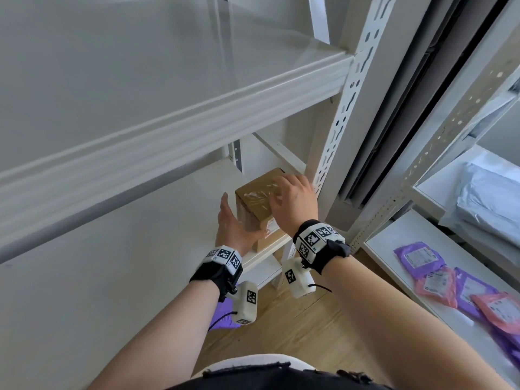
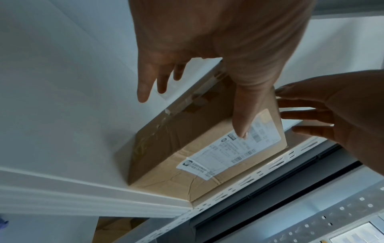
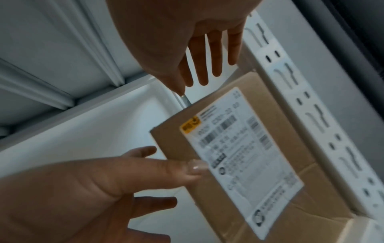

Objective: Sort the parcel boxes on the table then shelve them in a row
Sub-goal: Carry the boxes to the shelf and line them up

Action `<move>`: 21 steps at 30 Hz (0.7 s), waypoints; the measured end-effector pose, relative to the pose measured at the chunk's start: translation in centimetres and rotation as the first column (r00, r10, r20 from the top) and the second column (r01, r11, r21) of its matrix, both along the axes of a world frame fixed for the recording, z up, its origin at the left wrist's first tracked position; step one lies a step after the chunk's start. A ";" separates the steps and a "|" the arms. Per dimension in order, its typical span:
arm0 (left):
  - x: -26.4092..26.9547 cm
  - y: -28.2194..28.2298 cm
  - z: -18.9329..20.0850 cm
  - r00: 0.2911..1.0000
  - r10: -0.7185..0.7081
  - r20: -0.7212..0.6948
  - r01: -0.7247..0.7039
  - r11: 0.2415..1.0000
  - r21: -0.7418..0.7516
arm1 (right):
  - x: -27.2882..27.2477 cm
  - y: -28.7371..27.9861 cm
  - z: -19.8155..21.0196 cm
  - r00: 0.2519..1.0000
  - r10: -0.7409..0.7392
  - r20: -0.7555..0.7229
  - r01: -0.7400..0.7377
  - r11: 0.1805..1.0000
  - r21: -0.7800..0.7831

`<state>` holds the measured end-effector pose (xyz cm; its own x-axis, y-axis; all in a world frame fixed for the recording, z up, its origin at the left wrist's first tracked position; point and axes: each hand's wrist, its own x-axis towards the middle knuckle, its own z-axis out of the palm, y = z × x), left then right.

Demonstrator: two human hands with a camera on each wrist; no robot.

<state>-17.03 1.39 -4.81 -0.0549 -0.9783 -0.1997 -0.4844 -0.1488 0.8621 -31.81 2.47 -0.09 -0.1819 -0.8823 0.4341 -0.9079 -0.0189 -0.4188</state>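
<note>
A brown cardboard parcel box (image 1: 253, 198) with a white shipping label (image 2: 228, 148) stands on the white shelf board (image 1: 140, 220), at its right end against the slotted upright (image 1: 337, 122). My left hand (image 1: 236, 226) lies along the box's left side with straight fingers, and its thumb touches the labelled front face (image 3: 239, 156). My right hand (image 1: 289, 198) is spread just over the box's top, fingers loose. I cannot tell whether it touches. In the right wrist view the right hand's fingers (image 3: 207, 57) hang straight past the box (image 3: 276, 105).
The upper shelf's beam (image 1: 168, 130) runs low above the box. A second rack at the right holds purple (image 1: 419, 257) and pink (image 1: 439, 285) mailer bags and pale poly bags (image 1: 492, 204). Wooden floor (image 1: 281, 327) lies below.
</note>
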 end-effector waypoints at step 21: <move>25.8 17.4 1.6 0.731 0.658 0.180 -0.658 0.750 -0.064 | 28.1 7.3 -1.1 0.686 0.713 0.144 -0.724 0.689 0.040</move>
<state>8.77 18.78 -3.21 0.6394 -0.7555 -0.1428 -0.4092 -0.4917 0.7686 -3.73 9.80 -1.22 0.4834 -0.7944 0.3678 -0.5798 -0.6053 -0.5454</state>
